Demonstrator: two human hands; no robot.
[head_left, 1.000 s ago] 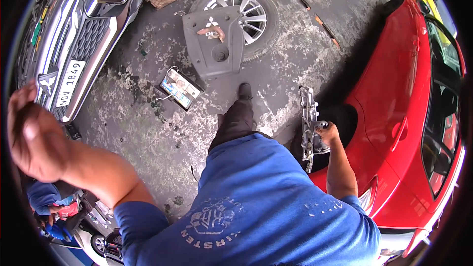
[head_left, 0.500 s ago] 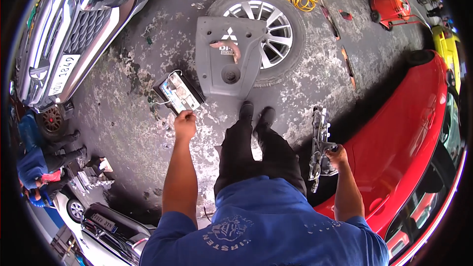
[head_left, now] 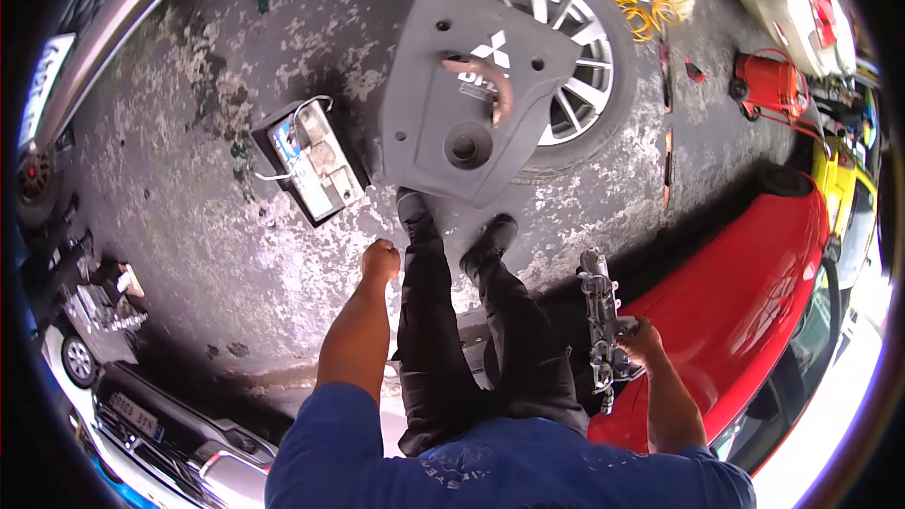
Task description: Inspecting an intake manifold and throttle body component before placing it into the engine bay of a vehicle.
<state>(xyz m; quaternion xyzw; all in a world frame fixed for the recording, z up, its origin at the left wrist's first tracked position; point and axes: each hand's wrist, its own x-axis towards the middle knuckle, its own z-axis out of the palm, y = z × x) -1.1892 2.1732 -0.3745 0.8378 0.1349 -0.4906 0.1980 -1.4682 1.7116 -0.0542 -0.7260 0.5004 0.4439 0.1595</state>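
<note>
My right hand point(head_left: 643, 343) grips a long silver-grey cast metal engine part point(head_left: 600, 320) by a stub on its side. The part hangs upright in the view beside my right leg, next to the red car point(head_left: 721, 283). My left hand point(head_left: 380, 261) is curled closed in front of my left leg. Its fingers face away, so whatever it holds, if anything, is hidden. Nearest to it on the floor is a car battery point(head_left: 320, 165) in a black tray, with white cords at its edge.
Ahead, a grey plastic engine cover point(head_left: 424, 66) lies on a wheel point(head_left: 594, 85), with a curved brown hose-like piece point(head_left: 500, 94) on top. Yellow cable point(head_left: 641, 14) and a red wheeled machine point(head_left: 768, 85) are farther off. Cars stand around; metal parts point(head_left: 104, 306) lie at left.
The view has shifted and my feet have moved toward the engine cover. My left hand is now farther below the battery. The engine part stays in my right hand.
</note>
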